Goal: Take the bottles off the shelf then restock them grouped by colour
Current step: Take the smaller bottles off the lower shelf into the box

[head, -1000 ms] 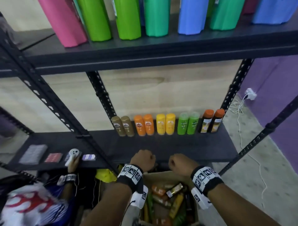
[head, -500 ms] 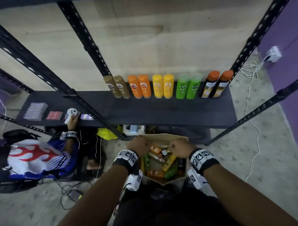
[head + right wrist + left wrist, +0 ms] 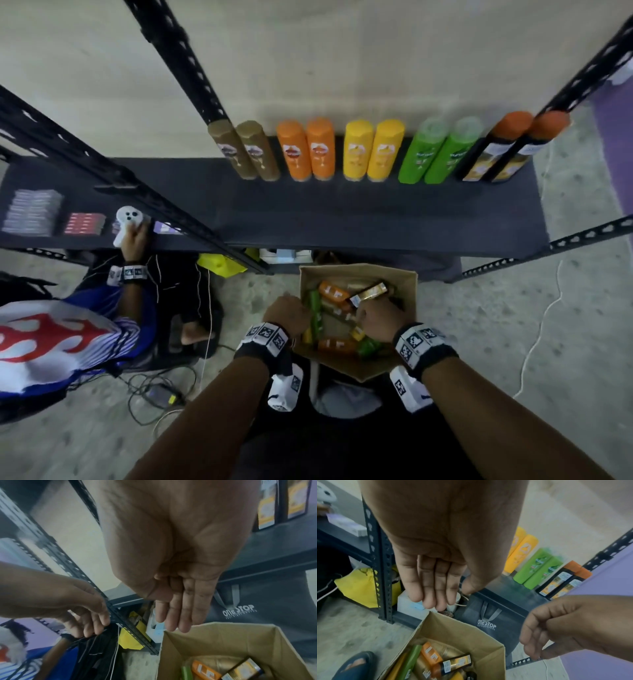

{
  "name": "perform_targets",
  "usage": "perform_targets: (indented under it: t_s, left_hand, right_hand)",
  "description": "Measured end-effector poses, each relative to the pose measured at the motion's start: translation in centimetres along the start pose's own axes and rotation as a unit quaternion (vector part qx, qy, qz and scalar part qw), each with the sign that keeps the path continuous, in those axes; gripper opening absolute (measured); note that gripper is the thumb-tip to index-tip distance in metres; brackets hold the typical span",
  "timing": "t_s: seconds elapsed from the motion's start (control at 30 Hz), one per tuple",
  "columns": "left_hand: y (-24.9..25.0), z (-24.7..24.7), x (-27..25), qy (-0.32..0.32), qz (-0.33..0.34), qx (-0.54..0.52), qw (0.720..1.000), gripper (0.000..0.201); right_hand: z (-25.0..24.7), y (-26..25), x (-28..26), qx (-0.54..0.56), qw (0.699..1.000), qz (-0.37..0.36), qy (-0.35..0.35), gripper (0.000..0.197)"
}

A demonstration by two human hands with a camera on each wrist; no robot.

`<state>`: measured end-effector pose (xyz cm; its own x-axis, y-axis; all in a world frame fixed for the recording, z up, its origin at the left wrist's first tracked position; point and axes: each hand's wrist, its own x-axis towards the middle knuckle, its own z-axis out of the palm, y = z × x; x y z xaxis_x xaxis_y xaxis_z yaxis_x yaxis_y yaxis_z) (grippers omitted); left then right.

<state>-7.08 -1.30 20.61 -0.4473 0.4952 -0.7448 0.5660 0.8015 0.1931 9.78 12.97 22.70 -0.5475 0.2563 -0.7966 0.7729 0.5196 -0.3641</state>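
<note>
While ten bottles already stand paired by colour along the back of the shelf (image 3: pixel 376 219), the restocking step looks under way, with more bottles lying jumbled in the cardboard box (image 3: pixel 407 274) on the floor at six o'clock from that row. Both the left hand (image 3: pixel 286 313) and right hand (image 3: pixel 380 318) hover over the box with fingers loosely extended, holding nothing. Next, I judge, each must reach down, grip a bottle and match its colour group.
</note>
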Motion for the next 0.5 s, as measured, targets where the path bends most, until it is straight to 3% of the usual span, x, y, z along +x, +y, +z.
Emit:
perform_targets:
  t_s: [0.17,0.33,0.4,0.5]
  left_hand:
    - [-2.6,3.7,9.0,-0.06,0.021,-0.006,0.998,0.039]
    - [-3.2,11.5,18.3,-0.098,0.015,-0.013,0.995,0.03]
    - [-3.4,15.5,22.8,-0.085,-0.006,-0.032,0.996,0.039]
    - [-4.2,21.3,28.5,-0.117,-0.028,-0.051,0.991,0.066]
  right_hand:
    - [3.7,1.4,9.9,0.022,0.999,0.044,-0.012,0.029]
    - [8.5,4.5,20.5,-0.017,0.999,0.036,-0.018,0.018]
    - [11.2,6.4,26.3,-0.013,0.999,0.034,0.009,0.031]
    - [14.6,9.2,33.8,-0.008,0.999,0.036,0.031,0.04]
